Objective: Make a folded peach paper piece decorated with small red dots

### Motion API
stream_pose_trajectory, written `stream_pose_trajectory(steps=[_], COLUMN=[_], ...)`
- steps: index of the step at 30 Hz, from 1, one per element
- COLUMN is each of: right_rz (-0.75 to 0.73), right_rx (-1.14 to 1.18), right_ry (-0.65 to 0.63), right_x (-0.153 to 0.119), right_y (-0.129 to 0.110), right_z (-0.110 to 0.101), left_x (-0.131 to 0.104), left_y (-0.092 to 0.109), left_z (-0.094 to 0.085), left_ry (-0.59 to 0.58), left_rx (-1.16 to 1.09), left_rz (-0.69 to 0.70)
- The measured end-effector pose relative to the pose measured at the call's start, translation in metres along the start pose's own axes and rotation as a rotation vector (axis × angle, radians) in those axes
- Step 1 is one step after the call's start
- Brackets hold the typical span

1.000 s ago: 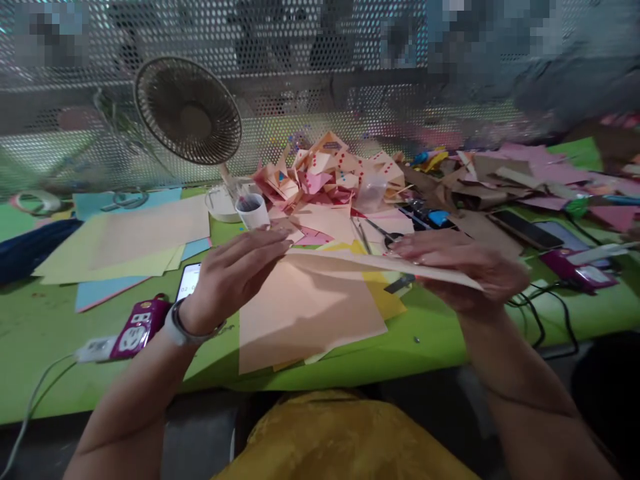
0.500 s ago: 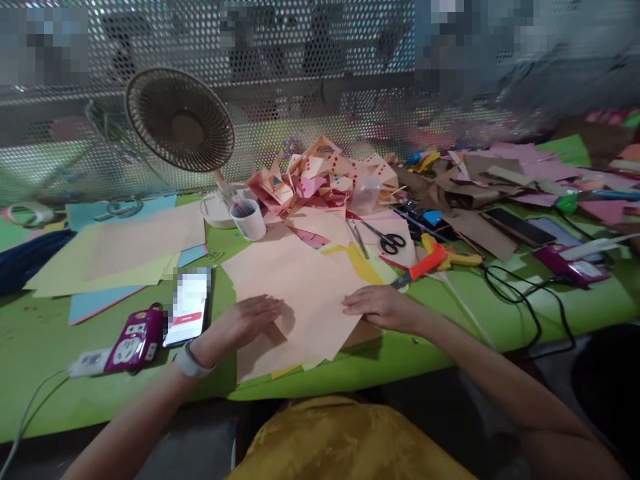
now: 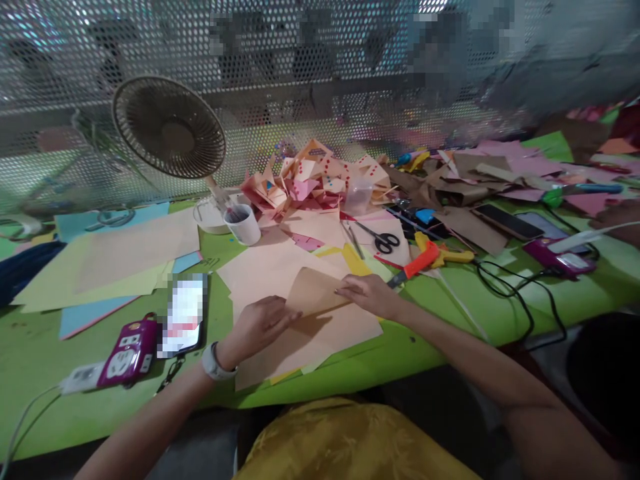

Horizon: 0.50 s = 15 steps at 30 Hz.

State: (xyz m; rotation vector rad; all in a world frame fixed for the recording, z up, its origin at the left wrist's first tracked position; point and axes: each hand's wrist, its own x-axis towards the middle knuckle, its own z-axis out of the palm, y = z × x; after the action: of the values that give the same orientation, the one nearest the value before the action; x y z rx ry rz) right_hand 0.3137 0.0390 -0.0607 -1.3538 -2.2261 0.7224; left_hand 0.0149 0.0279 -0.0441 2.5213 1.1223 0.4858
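On the worktop (image 3: pixel 45 423), near centre, a sheet (image 3: pixel 316 291) lies over a paper stack (image 3: pixel 315 340), between the left hand (image 3: pixel 261 327) and the right hand (image 3: pixel 371 296). Left of the stack is a phone (image 3: pixel 184 313), then a power strip (image 3: pixel 128 353); beyond them lie more sheets (image 3: pixel 137 248). A cup (image 3: pixel 246 231) stands behind the stack, right of the fan (image 3: pixel 171 128), with a mesh panel (image 3: pixel 300 93) behind. Scissors (image 3: pixel 384 241) and a glue gun (image 3: pixel 425 259) lie to the stack's right; a paper heap (image 3: pixel 306 183) sits far centre. Farther right are another phone (image 3: pixel 510 221) and, nearer, another power strip (image 3: pixel 561 259).
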Motion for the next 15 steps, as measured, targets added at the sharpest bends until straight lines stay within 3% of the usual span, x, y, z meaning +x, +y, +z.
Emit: stream_pose_trajectory(steps=[5,9,12,15], right_rz=[0.118,-0.127,-0.347,-0.397], right_rx=[0.036,-0.265,-0.44,-0.492], right_ry=[0.119,0.319,0.209,0.044], right_x=[-0.002,-0.005,-0.007,-0.01], right_y=[0.001,-0.003,-0.006,-0.003], right_z=[0.01,0.016,0.021,0.029], left_x=[0.009,0.018,0.021,0.02], left_y=[-0.007,-0.008,-0.009,-0.008], left_z=[0.015,0.015,0.016,0.019], left_ry=[0.072,0.001,-0.005,0.028], left_rx=[0.098,0.065,0.11,0.25], left_rz=[-0.183,-0.337,-0.302,-0.229])
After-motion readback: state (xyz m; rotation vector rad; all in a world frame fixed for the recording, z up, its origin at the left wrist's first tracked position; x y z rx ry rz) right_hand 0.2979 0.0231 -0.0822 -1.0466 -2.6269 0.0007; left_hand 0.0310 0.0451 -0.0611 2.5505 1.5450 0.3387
